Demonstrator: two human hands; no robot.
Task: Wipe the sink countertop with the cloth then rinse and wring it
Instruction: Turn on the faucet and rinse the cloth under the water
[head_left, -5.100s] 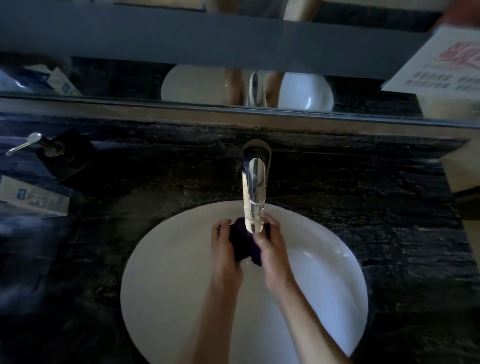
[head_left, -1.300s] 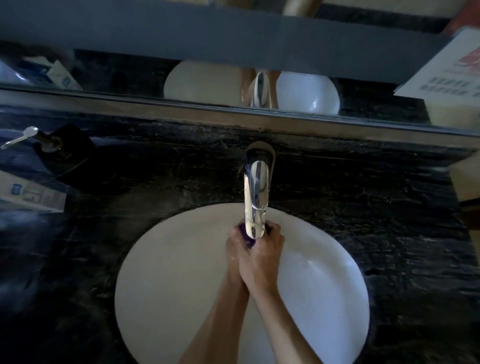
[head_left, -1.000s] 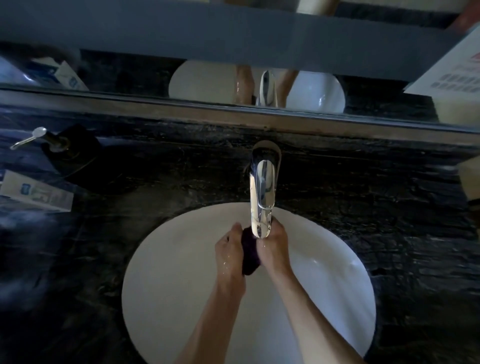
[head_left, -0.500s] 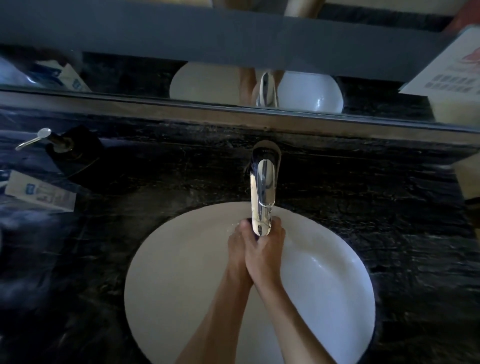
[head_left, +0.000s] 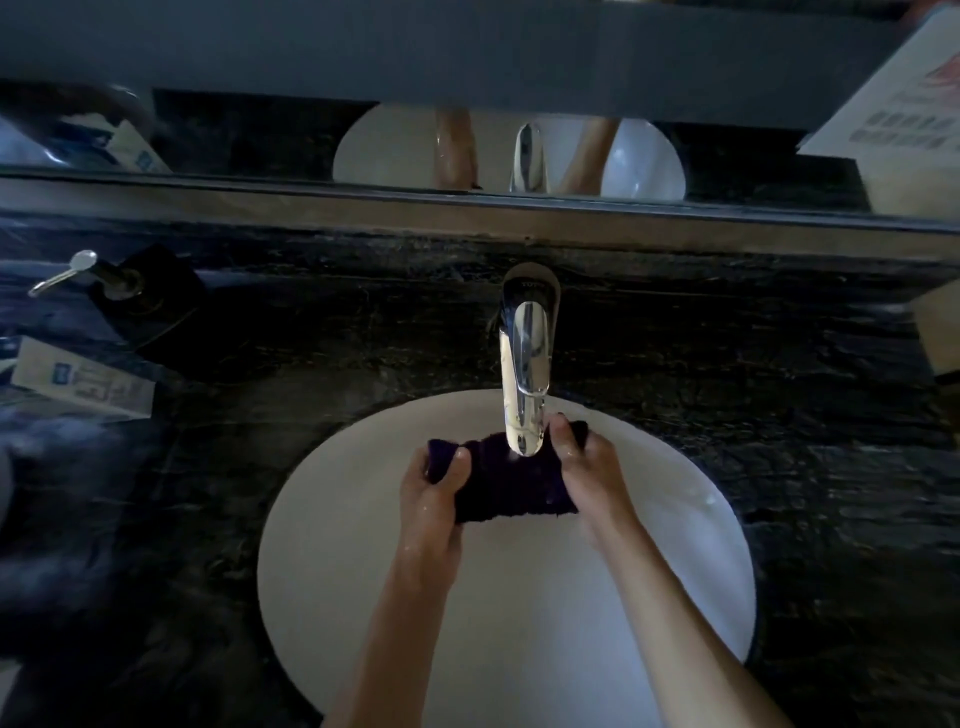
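Dark cloth (head_left: 511, 483) gripped at either end by left hand (head_left: 434, 496) and right hand (head_left: 592, 467), under faucet (head_left: 524, 384), over sink (head_left: 332, 545).

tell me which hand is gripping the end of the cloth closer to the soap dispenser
The left hand grips the purple cloth's end toward the soap dispenser; the right hand holds the opposite end.

This is a bathroom vanity, dimly lit. A white oval basin (head_left: 675, 597) is sunk into a dark marble bench (head_left: 311, 338), with a chrome tap (head_left: 524, 374) at its 12 o'clock. A mirror (head_left: 260, 135) runs along the back. At 10 o'clock stand a black soap dispenser (head_left: 150, 301) and a small toiletry box (head_left: 83, 382).
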